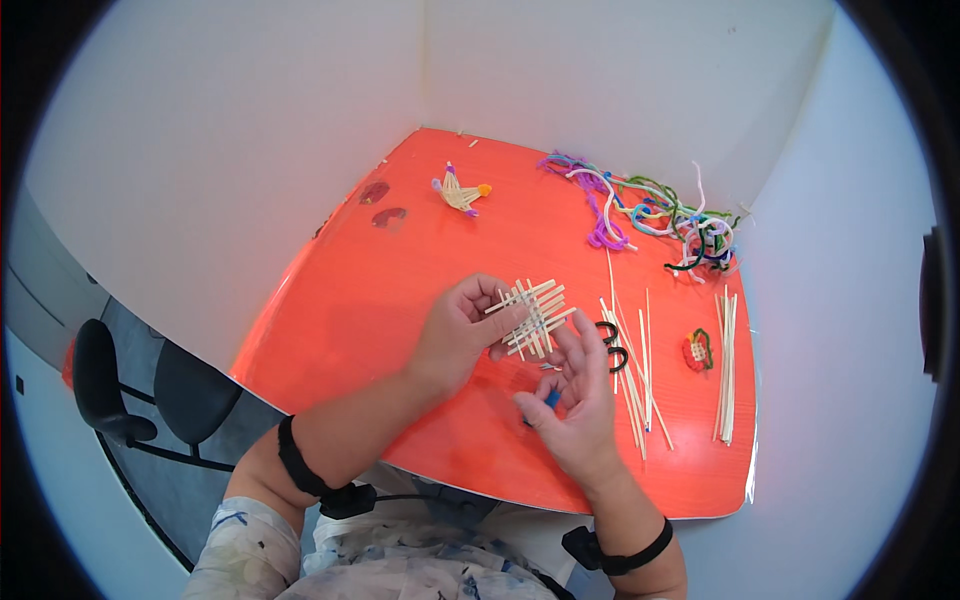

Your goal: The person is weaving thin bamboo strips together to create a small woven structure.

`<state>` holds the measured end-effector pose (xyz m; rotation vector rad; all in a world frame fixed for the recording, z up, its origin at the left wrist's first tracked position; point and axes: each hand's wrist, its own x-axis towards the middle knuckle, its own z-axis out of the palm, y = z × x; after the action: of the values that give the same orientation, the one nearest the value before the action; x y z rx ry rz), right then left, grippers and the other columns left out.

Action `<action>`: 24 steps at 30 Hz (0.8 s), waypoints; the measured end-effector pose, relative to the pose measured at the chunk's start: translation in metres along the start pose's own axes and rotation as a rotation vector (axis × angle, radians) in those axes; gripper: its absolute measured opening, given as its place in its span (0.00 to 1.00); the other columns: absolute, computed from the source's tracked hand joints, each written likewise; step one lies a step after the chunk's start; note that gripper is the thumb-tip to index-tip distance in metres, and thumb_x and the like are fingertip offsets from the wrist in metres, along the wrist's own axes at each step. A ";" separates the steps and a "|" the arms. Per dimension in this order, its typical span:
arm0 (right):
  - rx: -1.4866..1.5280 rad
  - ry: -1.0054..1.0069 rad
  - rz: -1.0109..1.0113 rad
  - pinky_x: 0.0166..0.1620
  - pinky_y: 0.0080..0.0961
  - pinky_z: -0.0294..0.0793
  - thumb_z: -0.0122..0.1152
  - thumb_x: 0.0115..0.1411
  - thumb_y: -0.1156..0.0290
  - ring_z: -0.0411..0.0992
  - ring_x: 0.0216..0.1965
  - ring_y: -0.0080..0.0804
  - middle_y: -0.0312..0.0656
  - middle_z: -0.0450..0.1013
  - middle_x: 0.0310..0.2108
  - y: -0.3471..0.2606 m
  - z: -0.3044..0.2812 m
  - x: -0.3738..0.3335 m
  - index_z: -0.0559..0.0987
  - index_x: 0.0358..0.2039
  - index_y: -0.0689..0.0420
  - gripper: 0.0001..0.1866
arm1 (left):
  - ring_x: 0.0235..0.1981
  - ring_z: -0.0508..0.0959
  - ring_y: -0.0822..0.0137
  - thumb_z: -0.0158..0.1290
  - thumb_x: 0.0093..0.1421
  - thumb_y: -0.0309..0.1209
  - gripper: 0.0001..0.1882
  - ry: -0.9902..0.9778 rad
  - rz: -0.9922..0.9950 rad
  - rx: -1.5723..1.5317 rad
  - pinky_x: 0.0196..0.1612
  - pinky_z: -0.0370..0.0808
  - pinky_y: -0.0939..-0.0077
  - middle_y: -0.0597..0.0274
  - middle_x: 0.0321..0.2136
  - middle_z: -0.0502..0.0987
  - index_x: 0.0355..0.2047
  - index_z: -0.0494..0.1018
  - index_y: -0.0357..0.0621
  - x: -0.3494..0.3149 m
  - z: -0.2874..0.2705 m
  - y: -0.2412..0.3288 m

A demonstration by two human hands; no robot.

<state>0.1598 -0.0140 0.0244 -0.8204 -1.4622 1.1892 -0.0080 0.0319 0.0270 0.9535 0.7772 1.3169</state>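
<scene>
My left hand grips a criss-cross lattice of pale wooden sticks by its left side, with the thumb across the front. The stick ends fan out around a lighter, whitish middle. My right hand is just below and right of the lattice, its upper fingers close to the lattice's lower right edge. A small blue piece shows between the right thumb and the curled lower fingers, partly hidden; its kind is unclear. Black scissor handles stick out beside the right fingers.
Loose sticks lie right of my hands, with a stick bundle along the right edge. Tangled pipe cleaners fill the back right. A stick star with coloured tips and a small red-green craft piece rest on the red table.
</scene>
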 end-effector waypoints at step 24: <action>-0.477 -0.041 -0.060 0.26 0.23 0.66 0.57 0.61 0.77 0.67 0.22 0.28 0.42 0.70 0.24 -0.009 -0.004 0.001 0.77 0.33 0.63 0.03 | 0.20 0.71 0.80 0.57 0.60 0.25 0.08 0.024 0.031 0.026 0.19 0.65 0.87 0.65 0.26 0.74 0.35 0.67 0.41 0.002 -0.001 0.000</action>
<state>0.1642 -0.0147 0.0333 -1.0652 -1.8247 0.8219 -0.0086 0.0339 0.0262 0.9758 0.8027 1.3504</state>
